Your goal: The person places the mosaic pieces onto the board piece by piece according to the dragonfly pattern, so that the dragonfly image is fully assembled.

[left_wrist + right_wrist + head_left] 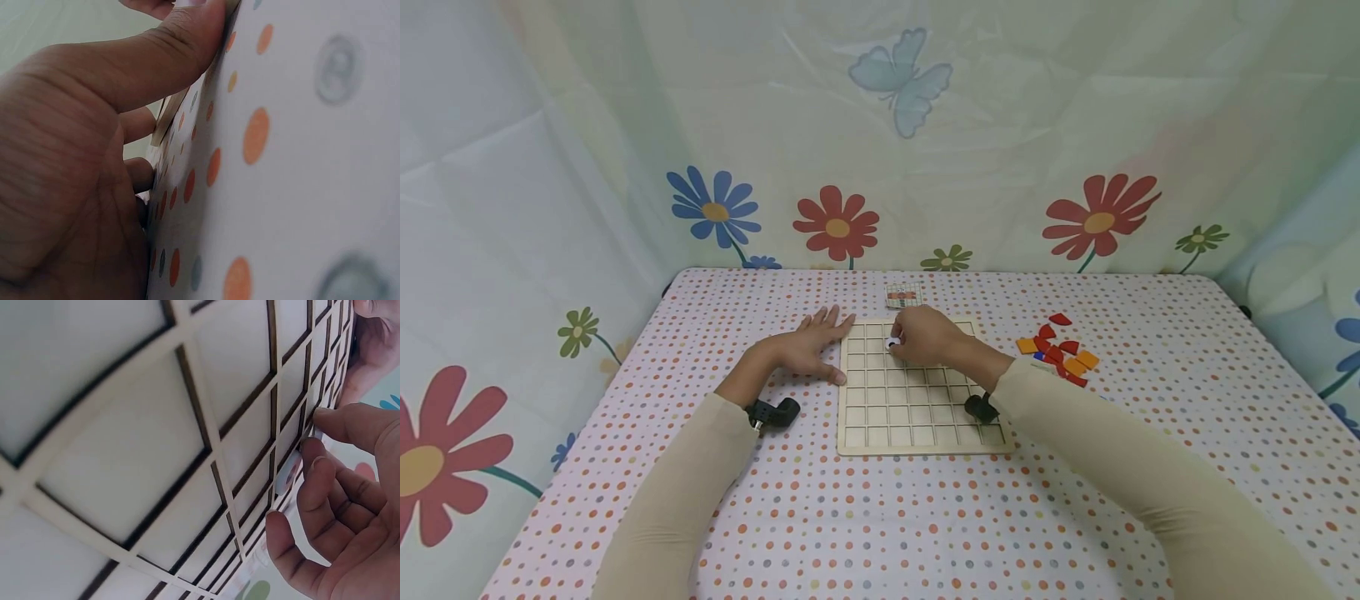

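Observation:
A pale wooden grid board lies on the spotted tablecloth. My left hand rests spread at its left side, thumb and a fingertip touching the edge; the left wrist view shows the thumb against the rim. Over the upper left cells, my right hand pinches a small white piece with a black mark between thumb and fingers. In the right wrist view the right fingers are low over the grid, and a pale piece with a reddish mark is beside them.
A small picture card with a grid lies behind the board. Right of the board is a loose pile of red, orange and blue pieces, partly behind the right forearm. A flowered curtain hangs behind the table.

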